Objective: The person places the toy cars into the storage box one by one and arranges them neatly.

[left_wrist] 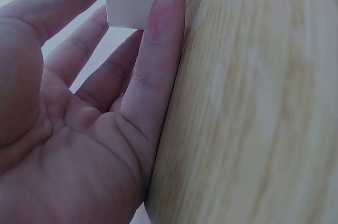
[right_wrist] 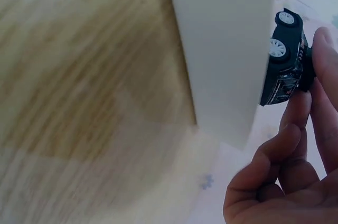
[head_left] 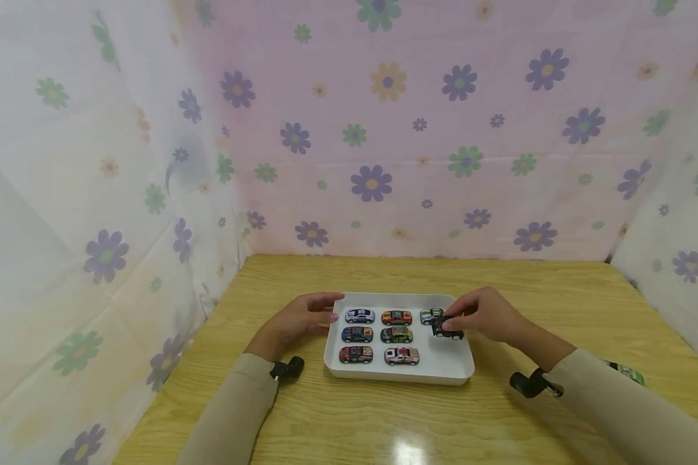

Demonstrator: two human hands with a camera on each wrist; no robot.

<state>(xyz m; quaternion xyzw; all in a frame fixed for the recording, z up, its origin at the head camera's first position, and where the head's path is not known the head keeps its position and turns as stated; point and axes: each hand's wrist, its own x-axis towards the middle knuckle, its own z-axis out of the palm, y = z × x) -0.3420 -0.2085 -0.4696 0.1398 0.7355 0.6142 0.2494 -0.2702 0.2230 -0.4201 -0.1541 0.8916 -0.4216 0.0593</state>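
Observation:
A black toy car (head_left: 447, 328) with white wheels is pinched between the thumb and fingers of my right hand (head_left: 484, 315), above the right part of a white tray (head_left: 442, 371). In the right wrist view the car (right_wrist: 285, 57) shows over the tray wall (right_wrist: 224, 49). Just behind it in the head view, a green-and-white toy car (head_left: 429, 316) is partly covered. My left hand (head_left: 299, 320) rests at the tray's far left corner, fingers extended against the side. The left wrist view shows that hand (left_wrist: 95, 113) low beside the wooden table, its little finger across the tray wall.
Several toy cars stand in the tray in two columns, among them a red-and-white one (head_left: 402, 356) and a blue one (head_left: 357, 334). A green toy car (head_left: 625, 371) lies on the table (head_left: 337, 420) at the right, partly behind the right sleeve. Flowered cloth (head_left: 419, 213) encloses the table.

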